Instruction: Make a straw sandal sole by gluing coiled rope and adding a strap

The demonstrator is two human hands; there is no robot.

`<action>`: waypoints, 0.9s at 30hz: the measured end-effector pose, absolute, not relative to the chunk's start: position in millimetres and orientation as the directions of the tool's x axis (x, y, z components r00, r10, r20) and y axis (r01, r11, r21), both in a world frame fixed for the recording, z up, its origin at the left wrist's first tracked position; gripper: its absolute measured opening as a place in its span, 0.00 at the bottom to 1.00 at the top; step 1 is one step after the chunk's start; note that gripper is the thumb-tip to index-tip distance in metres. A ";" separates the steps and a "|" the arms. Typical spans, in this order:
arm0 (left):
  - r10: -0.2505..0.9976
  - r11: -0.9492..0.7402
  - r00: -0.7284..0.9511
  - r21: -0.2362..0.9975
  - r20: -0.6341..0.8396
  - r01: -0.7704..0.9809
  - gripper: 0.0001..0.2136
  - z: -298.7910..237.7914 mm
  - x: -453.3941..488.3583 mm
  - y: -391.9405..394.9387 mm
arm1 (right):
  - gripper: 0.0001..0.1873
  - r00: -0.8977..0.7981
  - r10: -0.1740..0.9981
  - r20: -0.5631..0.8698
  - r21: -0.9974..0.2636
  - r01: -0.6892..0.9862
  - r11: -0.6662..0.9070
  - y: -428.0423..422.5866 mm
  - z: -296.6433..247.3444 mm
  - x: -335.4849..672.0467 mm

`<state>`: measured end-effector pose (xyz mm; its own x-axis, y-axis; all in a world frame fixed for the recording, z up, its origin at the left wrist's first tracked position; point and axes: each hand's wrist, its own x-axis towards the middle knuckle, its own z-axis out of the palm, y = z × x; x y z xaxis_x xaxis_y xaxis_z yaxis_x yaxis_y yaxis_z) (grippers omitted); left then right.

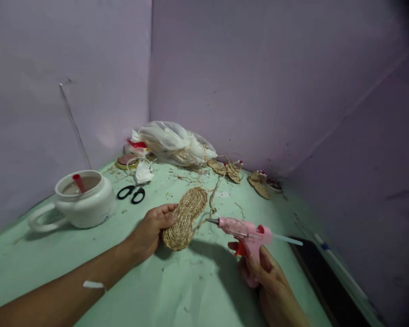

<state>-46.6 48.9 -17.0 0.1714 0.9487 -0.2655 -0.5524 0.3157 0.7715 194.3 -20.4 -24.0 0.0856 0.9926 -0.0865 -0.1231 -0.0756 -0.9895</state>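
Pink glue gun (pixel 240 228) fills my gripping right hand (pixel 271 278), nozzle (pixel 213 221) just beside the woven sole (pixel 186 218) my left hand (pixel 153 230) pinches by its edge; green tabletop (pixel 170 290) spreads between my wrists.

Glue gun (pixel 238 226) pink (trigger (pixel 240 249) orange-red); sole (pixel 187 217) tan, coil-patterned; tabletop (pixel 139 295) green.

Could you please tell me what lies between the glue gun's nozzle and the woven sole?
In the head view, a strand of twisted cord runs between the nozzle and the woven sole; whether the nozzle touches it is unclear.
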 end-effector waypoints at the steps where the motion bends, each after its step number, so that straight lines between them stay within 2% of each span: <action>1: 0.947 0.322 0.172 0.772 -0.273 -0.548 0.17 -17.0 -46.7 49.5 | 0.20 0.095 0.992 -0.079 -0.990 -0.124 -0.067 -23.3 -26.3 196.0; 3: 0.941 0.337 0.177 0.771 -0.288 -0.540 0.17 -17.1 -46.7 50.6 | 0.19 0.111 0.992 -0.068 -0.993 -0.106 -0.056 -27.3 -29.7 199.5; 9: 0.944 0.328 0.165 0.771 -0.285 -0.546 0.14 -15.3 -46.1 50.6 | 0.16 0.002 1.000 -0.004 -0.997 0.083 -0.004 -27.0 -31.1 202.3; 14: 0.951 0.306 0.145 0.780 -0.272 -0.545 0.15 -12.6 -45.4 49.8 | 0.14 0.049 0.998 0.038 -0.994 0.100 0.033 -27.9 -33.8 200.8; 19: 0.951 0.308 0.150 0.787 -0.270 -0.535 0.15 -12.6 -45.4 49.6 | 0.11 0.022 0.997 0.074 -0.991 0.113 0.071 -27.9 -34.6 200.5; 23: 0.951 0.307 0.144 0.782 -0.273 -0.542 0.15 -13.2 -45.6 49.5 | 0.13 -0.008 0.998 0.062 -0.990 0.124 0.063 -27.8 -29.6 197.8; 27: 0.952 0.305 0.150 0.779 -0.267 -0.547 0.15 -13.3 -45.4 49.9 | 0.15 0.037 0.998 0.047 -0.989 0.140 0.041 -28.8 -27.4 195.0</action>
